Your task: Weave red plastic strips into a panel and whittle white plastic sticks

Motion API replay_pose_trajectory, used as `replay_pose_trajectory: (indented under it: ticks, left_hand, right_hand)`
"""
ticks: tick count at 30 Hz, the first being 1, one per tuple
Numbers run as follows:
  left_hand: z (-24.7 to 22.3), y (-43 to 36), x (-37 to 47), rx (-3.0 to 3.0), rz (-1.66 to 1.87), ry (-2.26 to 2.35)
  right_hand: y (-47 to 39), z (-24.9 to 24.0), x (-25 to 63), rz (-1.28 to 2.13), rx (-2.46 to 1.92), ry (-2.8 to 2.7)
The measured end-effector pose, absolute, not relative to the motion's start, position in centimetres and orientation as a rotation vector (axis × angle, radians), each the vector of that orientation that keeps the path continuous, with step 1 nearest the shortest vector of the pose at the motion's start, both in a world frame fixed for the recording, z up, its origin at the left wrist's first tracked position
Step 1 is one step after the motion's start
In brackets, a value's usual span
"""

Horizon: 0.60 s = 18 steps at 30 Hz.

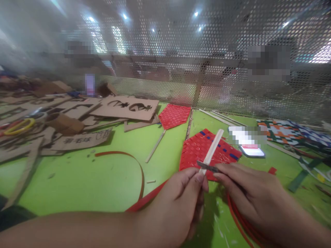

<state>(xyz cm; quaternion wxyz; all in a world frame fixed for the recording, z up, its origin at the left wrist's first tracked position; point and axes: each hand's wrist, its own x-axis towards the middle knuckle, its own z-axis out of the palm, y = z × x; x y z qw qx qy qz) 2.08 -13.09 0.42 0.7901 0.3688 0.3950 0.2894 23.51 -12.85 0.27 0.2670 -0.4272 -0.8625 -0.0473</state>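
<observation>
Over the red woven panel (193,151), our left grip (181,198) pinches the pale wooden strip (214,145) by its near end, long axis pointing away, slightly rightward; our right grip (254,193), at the panel's near right, clasps the knife (207,166) crosswise over the strip.

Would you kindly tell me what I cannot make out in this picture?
- Knife, head view: its handle is hidden by the right hand.
- Stick, head view: its near end is hidden by the left hand.
- Phone, head view: screen unreadable, pixelated and glaring.
- Red coil, head view: cut off by the bottom edge.
</observation>
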Motion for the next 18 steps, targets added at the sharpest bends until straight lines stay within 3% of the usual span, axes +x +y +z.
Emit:
replay_pose_trajectory:
  ticks: [8, 15, 18]
  left_hand:
    - [0.2, -13.1, 2.2, 0.914, 0.717, 0.862]
    - [-0.7, -13.1, 1.6, 0.943, 0.705, 0.89]
    - [-0.7, -13.1, 1.8, 0.958, 0.715, 0.934]
  right_hand:
    - [-13.0, 0.5, 22.2, -0.09, -1.133, -2.241]
    - [-13.0, 1.0, 21.5, 0.271, -1.171, -2.167]
    - [-12.9, 0.7, 21.6, 0.115, -1.176, -2.191]
